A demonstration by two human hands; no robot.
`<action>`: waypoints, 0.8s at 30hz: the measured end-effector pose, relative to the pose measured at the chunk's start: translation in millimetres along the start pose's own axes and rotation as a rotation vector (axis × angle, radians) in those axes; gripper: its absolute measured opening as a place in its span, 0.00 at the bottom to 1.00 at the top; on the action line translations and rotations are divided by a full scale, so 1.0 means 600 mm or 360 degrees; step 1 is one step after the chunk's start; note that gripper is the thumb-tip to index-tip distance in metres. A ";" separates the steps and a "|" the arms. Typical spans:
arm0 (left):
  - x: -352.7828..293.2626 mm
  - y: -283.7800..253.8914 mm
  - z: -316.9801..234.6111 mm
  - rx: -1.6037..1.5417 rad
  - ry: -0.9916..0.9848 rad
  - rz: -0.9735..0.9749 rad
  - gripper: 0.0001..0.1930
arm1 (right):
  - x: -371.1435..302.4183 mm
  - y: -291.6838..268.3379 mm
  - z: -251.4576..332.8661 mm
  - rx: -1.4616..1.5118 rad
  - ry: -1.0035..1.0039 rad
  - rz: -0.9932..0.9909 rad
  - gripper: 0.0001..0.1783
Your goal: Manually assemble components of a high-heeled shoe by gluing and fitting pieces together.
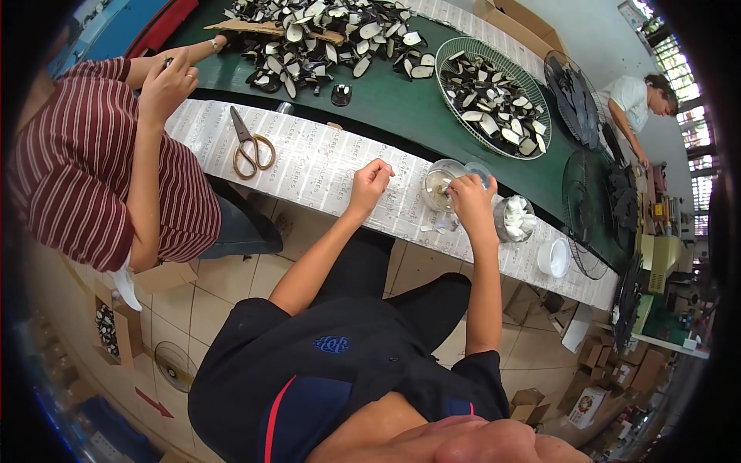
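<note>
My left hand is closed just above the paper-covered front strip of the table; whatever its fingers may pinch is hidden. My right hand reaches to the right side of a round clear plastic tub, fingertips pressed together at its rim. Anything between those fingers is too small to make out. Inside the tub lies something small and yellowish. Behind my right fingers sits a round clear lid or dish. To the right of that hand stands a clear container of white, crumpled pieces, with a white cup beyond it.
A green wire-edged basket holds black-and-white curved pieces. More such pieces are heaped at the back. Scissors lie left. A person in a striped shirt works at my left; another person stands far right beside dark racks.
</note>
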State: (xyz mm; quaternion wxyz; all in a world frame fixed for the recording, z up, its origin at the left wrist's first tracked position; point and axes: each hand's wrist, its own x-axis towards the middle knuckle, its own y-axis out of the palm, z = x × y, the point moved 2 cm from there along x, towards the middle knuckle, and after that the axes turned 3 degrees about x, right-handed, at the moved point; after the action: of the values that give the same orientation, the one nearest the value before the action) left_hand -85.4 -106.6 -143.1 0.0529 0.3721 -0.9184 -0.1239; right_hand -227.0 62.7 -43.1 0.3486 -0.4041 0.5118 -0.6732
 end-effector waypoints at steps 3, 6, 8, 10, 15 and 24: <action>-0.001 0.000 0.001 0.0004 0.0000 0.0009 0.11 | 0.001 -0.029 0.000 0.0003 0.0009 -0.0067 0.02; -0.002 0.001 0.000 0.0012 0.0011 0.0010 0.11 | -0.003 -0.060 -0.008 -0.0003 0.0046 -0.0167 0.03; -0.001 0.003 -0.002 0.0017 0.0019 0.0033 0.11 | -0.010 -0.076 -0.017 0.0116 0.0139 -0.0198 0.03; 0.000 0.008 -0.003 0.0012 0.0032 0.0068 0.11 | -0.018 -0.078 -0.035 0.0121 0.0180 -0.0251 0.03; -0.003 -0.001 -0.004 0.0039 0.0028 -0.0014 0.11 | -0.035 -0.062 -0.069 0.0315 0.0374 -0.0325 0.07; -0.003 0.004 -0.005 0.0052 0.0022 0.0010 0.11 | -0.052 -0.034 -0.114 0.0540 0.0782 -0.0314 0.12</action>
State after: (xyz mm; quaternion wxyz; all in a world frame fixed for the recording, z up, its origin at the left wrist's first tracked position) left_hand -85.3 -104.5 -139.9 0.0536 0.3710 -0.9210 -0.1062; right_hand -276.4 122.9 -39.4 0.2098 -0.2132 0.4195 -0.8571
